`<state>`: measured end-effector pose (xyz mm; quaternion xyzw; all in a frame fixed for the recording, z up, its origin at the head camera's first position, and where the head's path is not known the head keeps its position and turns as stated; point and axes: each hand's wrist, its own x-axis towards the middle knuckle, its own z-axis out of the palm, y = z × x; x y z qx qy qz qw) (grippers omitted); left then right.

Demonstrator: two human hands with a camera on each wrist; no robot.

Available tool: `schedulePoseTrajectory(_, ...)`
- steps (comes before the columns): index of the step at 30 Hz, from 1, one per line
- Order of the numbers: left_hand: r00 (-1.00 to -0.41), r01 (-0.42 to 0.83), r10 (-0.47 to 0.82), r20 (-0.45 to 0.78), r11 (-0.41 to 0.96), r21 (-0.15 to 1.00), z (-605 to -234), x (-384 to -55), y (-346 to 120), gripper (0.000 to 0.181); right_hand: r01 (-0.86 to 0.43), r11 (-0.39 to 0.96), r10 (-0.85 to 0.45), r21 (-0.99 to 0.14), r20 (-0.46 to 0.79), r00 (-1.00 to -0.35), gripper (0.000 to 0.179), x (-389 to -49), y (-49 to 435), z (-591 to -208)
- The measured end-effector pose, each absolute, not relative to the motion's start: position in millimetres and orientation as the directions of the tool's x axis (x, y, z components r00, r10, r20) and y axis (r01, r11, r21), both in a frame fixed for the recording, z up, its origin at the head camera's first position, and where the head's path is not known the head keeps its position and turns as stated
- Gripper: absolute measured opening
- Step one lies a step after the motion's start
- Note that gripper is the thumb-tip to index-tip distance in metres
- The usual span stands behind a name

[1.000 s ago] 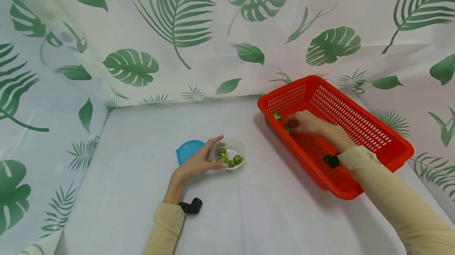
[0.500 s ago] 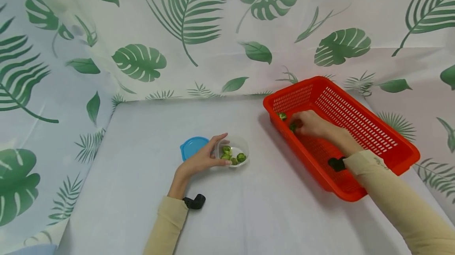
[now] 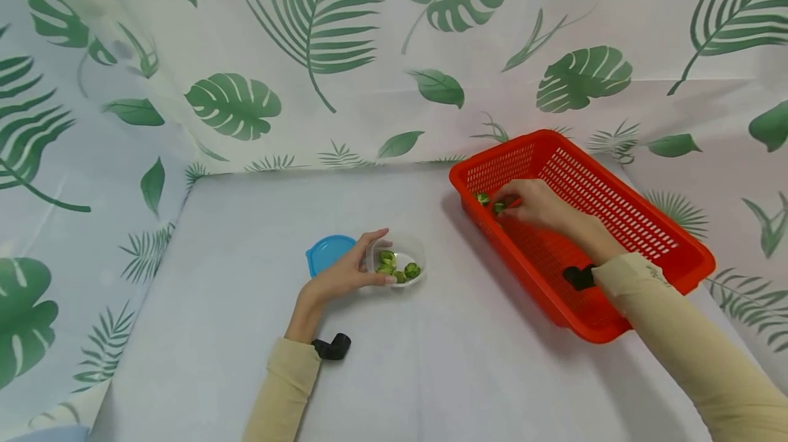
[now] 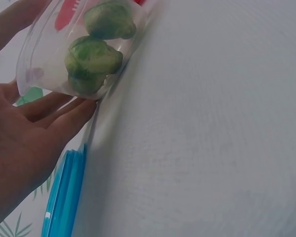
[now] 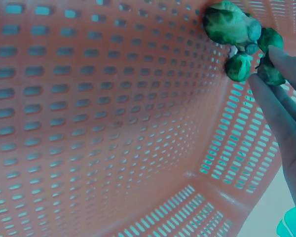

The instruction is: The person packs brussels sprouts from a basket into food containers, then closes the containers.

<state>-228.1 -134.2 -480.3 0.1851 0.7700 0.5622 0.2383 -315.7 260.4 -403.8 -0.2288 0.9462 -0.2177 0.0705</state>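
My left hand (image 3: 341, 274) holds a small clear plastic container (image 3: 418, 250) on the table, thumb on the near side and fingers on the far side. Several Brussels sprouts (image 3: 412, 270) lie inside it; two or so show through its wall in the left wrist view. Reaching into the red basket (image 3: 615, 189), my right hand (image 3: 532, 202) pinches a Brussels sprout (image 5: 271, 73) between thumb and fingers. Other sprouts (image 5: 229, 24) cluster against the basket's far left end, close to the fingertips. In the head view one loose sprout (image 3: 483, 198) shows beside that hand.
A round blue lid (image 3: 329, 252) lies on the table behind my left hand, just left of the container. The white-covered table (image 3: 369, 373) meets leaf-printed cloth (image 3: 345, 120) at the back and sides. The basket's raised perforated walls surround my right hand.
In the basket, my right hand has shifted slightly away from me, and a sprout now shows at its fingertips. The left hand keeps its hold on the container; the head view shifts slightly.
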Motion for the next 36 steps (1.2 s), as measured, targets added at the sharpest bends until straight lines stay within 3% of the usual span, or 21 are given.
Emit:
schedulePoseTrajectory(16, -0.817, 0.032, 0.552, -0.167, 0.333, 0.942, -476.0, -231.1, -134.3, 0.095, -0.456, 0.768, -0.466, -0.449, 0.097, -0.879, 0.025, -305.7, 252.0, -378.7)
schedulePoseTrajectory(29, -0.816, 0.045, 0.554, -0.162, 0.340, 0.939, -476.8, -231.9, -134.7, 0.094, -0.443, 0.754, -0.466, -0.484, 0.081, -0.881, 0.023, -300.0, 241.1, -365.2)
schedulePoseTrajectory(36, -0.815, 0.047, 0.559, -0.154, 0.328, 0.943, -475.7, -229.9, -135.0, 0.094, -0.443, 0.761, -0.471, -0.474, 0.066, -0.880, 0.033, -297.3, 235.2, -358.0)
